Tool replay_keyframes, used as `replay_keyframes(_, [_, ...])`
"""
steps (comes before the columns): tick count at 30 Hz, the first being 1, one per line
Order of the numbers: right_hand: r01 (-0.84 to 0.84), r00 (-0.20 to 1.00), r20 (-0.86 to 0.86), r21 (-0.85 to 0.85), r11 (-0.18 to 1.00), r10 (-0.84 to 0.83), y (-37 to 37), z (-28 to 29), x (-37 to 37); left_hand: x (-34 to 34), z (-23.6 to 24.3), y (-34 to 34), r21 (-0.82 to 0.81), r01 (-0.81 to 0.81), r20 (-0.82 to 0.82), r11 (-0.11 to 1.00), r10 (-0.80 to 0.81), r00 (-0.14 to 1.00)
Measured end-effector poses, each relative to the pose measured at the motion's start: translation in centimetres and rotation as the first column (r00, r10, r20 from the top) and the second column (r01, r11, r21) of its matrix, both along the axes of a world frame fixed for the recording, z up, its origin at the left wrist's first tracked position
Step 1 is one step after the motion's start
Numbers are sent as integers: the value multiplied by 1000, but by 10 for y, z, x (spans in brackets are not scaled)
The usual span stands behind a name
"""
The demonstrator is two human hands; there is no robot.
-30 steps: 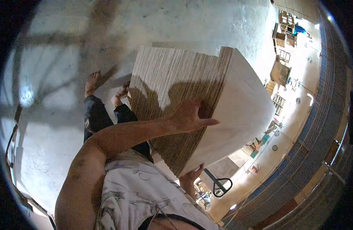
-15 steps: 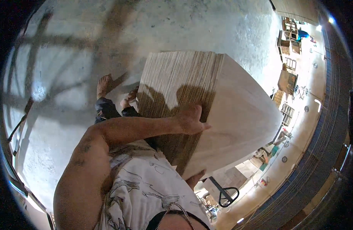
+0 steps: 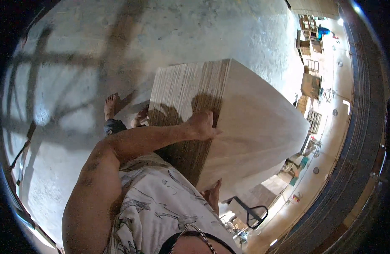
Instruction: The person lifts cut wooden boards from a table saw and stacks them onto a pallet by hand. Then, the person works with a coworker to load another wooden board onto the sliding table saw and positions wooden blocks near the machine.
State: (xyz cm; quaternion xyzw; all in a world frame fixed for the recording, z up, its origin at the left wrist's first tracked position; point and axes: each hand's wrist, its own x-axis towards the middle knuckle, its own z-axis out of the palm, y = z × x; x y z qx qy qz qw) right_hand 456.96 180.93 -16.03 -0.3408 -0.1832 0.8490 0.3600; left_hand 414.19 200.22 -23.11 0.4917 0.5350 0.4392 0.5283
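Note:
A tall stack of thin wooden sheets (image 3: 178,91), like plywood, stands before me, its layered edges facing left. Its pale top sheet (image 3: 254,118) stretches away to the right. My left hand (image 3: 201,125) is closed at the upper edge, fingers curled against the layered side and thumb lying over the top face. At the near corner, my right hand (image 3: 212,195) grips the edge too, with one digit pointing up over the sheet. Its other fingers are partly hidden, and so is how many sheets either hand holds.
Bare feet (image 3: 111,103) stand on the grey concrete floor (image 3: 195,29) left of the stack. A black looped handle (image 3: 257,216) rises beyond its near right corner. Wooden frames and panels (image 3: 311,84) line the far right side, where a person in blue (image 3: 324,32) is visible.
The stack and background have shifted left in view. The top sheet's left edge has shifted further than the background. My left hand moved left with it; more of my right hand shows.

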Motion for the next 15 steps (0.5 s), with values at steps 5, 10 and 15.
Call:
replay_keyframes(5, [-11,986,167,-28,1000,16,34,-13,-91,-18,10,-7,-137,86,-49,987,-93,994])
replay_keyframes(10, [404,763,610,-192,895,-214,23,31,-122,-30,17,-14,-180,79,-54,981,-90,994])
replay_keyframes(15, [463,754,589,-162,871,-291,6,28,-108,-17,7,-22,-195,52,-53,979,-64,997])
